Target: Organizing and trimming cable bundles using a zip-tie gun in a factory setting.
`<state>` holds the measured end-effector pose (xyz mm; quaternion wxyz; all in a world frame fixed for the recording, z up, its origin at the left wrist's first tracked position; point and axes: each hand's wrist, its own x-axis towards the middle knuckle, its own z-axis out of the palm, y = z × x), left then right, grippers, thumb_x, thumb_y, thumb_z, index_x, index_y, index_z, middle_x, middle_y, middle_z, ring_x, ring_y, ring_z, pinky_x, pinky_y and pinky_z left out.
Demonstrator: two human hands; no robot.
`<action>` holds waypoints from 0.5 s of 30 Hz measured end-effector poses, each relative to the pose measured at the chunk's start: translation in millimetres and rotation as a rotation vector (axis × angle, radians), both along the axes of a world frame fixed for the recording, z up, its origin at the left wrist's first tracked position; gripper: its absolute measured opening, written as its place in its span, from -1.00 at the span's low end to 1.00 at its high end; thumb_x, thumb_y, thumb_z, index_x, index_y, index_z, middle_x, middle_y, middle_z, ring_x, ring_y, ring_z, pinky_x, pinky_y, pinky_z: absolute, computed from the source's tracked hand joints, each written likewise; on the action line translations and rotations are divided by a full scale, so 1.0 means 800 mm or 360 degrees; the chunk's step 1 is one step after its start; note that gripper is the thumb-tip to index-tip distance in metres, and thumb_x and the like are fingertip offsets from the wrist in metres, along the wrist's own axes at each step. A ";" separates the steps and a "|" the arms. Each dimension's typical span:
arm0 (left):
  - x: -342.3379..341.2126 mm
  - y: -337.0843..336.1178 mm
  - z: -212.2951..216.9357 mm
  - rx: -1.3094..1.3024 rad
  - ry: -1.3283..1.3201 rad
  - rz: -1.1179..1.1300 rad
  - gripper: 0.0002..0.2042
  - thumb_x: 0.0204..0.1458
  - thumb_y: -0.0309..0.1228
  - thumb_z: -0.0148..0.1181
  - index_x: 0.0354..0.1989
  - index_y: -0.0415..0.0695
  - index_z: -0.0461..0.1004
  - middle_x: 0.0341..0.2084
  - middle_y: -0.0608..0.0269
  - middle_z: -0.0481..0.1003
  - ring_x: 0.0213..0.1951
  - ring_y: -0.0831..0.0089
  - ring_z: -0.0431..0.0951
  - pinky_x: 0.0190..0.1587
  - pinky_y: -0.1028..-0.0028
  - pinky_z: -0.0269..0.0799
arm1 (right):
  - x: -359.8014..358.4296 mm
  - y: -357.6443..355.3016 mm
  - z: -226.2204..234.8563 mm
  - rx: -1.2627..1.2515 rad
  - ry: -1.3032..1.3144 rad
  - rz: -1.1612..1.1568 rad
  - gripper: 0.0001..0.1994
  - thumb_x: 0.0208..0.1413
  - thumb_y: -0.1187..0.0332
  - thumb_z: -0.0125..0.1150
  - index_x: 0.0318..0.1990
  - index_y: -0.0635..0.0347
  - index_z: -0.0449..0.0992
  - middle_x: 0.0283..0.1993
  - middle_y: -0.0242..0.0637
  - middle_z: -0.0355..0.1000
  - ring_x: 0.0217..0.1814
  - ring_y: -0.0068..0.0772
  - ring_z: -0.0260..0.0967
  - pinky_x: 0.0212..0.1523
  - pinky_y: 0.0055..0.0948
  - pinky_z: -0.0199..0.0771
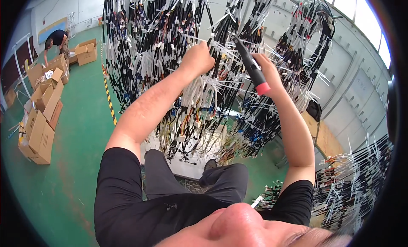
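Observation:
In front of me hang thick bundles of black and white wire harnesses (144,55), bristling with white cable ties (227,51). My left hand (197,60) is raised and closed in a fist against the middle bundle; what its fingers grip is hidden. Wrapped in my right hand (268,72) is a cable tie gun (248,62), black with a red end. It tilts with its narrow tip up beside the cable ties, just right of my left hand. The red end points down toward me.
More harnesses hang at the right (306,38), and another mass of them (352,183) lies at lower right near a wooden board (329,138). Open cardboard boxes (40,136) line the green floor (80,119) at left, where another person (57,41) bends over one. Yellow-black tape (109,100) marks the floor.

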<state>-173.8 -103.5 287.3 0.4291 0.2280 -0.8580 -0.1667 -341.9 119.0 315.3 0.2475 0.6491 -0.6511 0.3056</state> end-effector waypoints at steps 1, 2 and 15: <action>0.004 0.002 0.006 -0.0012 -0.0114 -0.0005 -0.72 -0.06 -0.50 0.12 -0.22 -0.43 0.60 -0.32 -0.38 0.64 -0.19 -0.30 0.68 0.03 -0.03 0.59 | -0.011 -0.003 -0.006 0.0041 -0.0140 0.0129 -0.56 0.11 0.41 0.42 0.17 0.14 0.53 -0.03 -0.10 0.56 0.07 0.00 0.55 0.16 -0.16 0.50; 0.007 -0.004 0.009 0.0017 -0.0100 -0.0121 -0.75 -0.09 -0.47 0.14 -0.32 -0.40 0.64 -0.36 -0.35 0.65 -0.21 -0.23 0.70 -0.01 0.01 0.61 | -0.013 0.000 -0.008 0.0162 -0.0308 0.0179 -0.61 0.17 0.36 0.46 0.14 0.13 0.57 -0.08 -0.21 0.59 0.00 -0.24 0.56 0.13 -0.29 0.51; 0.048 -0.046 0.012 0.1165 0.0336 -0.1015 -0.76 0.32 -0.35 0.31 -0.04 -0.29 0.54 -0.34 0.11 0.66 -0.38 0.35 0.71 -0.31 0.40 0.70 | -0.032 -0.016 0.031 0.0467 -0.1158 0.0664 -0.54 0.16 0.46 0.46 0.23 0.16 0.56 0.03 -0.42 0.60 0.09 -0.53 0.52 0.24 -0.40 0.45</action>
